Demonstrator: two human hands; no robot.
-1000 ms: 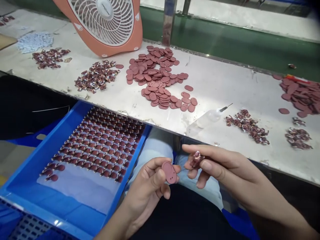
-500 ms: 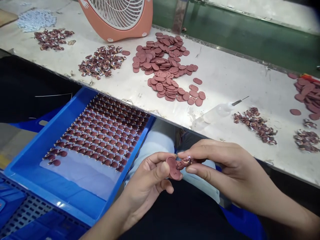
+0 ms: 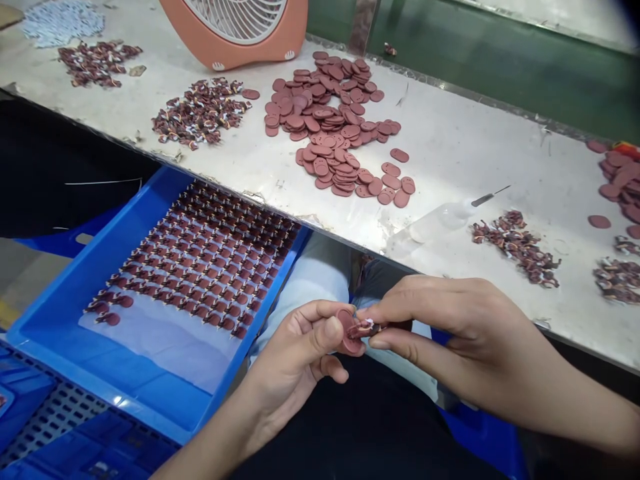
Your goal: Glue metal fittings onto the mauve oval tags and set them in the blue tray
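Observation:
My left hand (image 3: 305,353) pinches a reddish-brown oval base (image 3: 346,327) between thumb and fingers. Against its face, my right hand (image 3: 440,327) holds a small brown and white figurine (image 3: 367,327) by thumb and forefinger. The two pieces touch; whether they are joined I cannot tell. Beyond my right hand, a translucent squeeze bottle with a needle tip (image 3: 440,217) lies on the bench. To its right is a small heap of figurines (image 3: 517,247). A larger pile of oval bases (image 3: 330,127) spreads across the bench.
A blue crate (image 3: 165,403) at left holds rows of figurines on bases over a pale sheet. Along the bench (image 3: 450,147) stand an orange fan (image 3: 240,53), more figurine heaps (image 3: 200,113) and pale blue small parts (image 3: 63,23). More bases (image 3: 623,180) lie far right.
The figurine has been turned and now sits closer against the middle of the oval base, which is tilted differently. Both hands keep their grip. The view has shifted slightly.

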